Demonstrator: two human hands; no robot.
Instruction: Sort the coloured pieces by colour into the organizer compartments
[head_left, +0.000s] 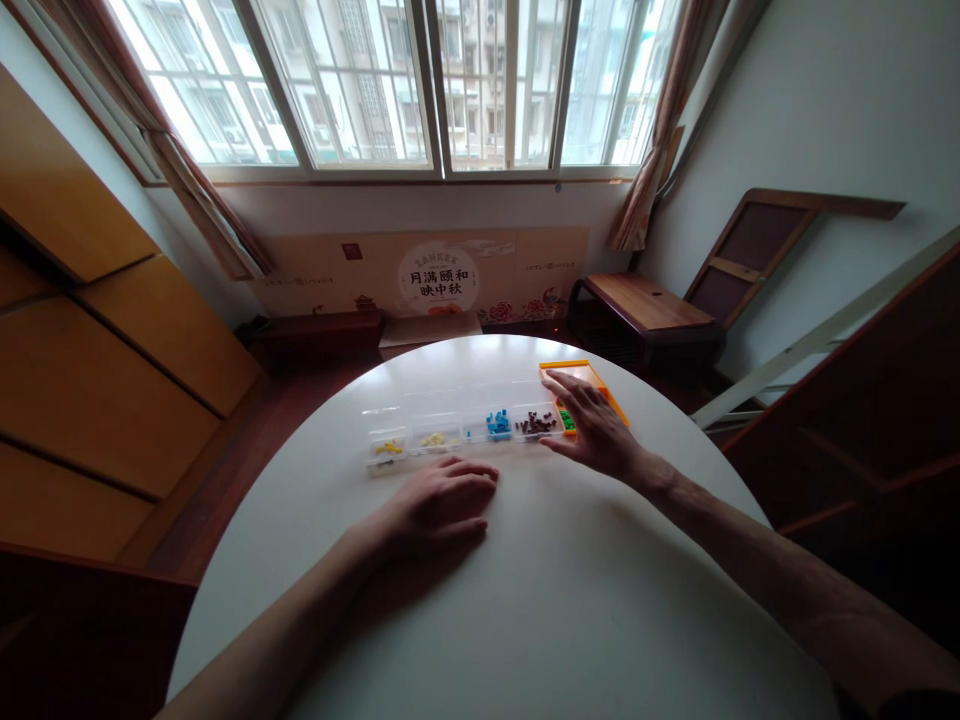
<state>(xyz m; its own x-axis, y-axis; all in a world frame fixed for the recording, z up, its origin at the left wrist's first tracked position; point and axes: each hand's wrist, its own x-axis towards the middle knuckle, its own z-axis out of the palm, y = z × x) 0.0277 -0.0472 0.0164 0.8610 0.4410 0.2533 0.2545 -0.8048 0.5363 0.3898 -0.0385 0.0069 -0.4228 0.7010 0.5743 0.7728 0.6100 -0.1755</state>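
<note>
My left hand (442,503) rests on the white round table (525,620), fingers loosely stretched and holding nothing visible. In front of it stands a row of clear plastic boxes with lids raised behind them. They hold yellow pieces (388,448), pale cream pieces (435,440), blue pieces (498,423) and dark brown pieces (537,423). My right hand (592,420) reaches over an orange-rimmed box (566,364) at the row's right end, fingers spread and apart. Green pieces (568,419) show under its thumb side; the rest of that box is partly hidden by the hand.
Beyond the table's far edge stand a low wooden side table (649,303) and a cardboard box (427,331) near the wall. Wooden cabinets (97,400) line the left. A dark wooden panel (862,430) and a pale rail are on the right.
</note>
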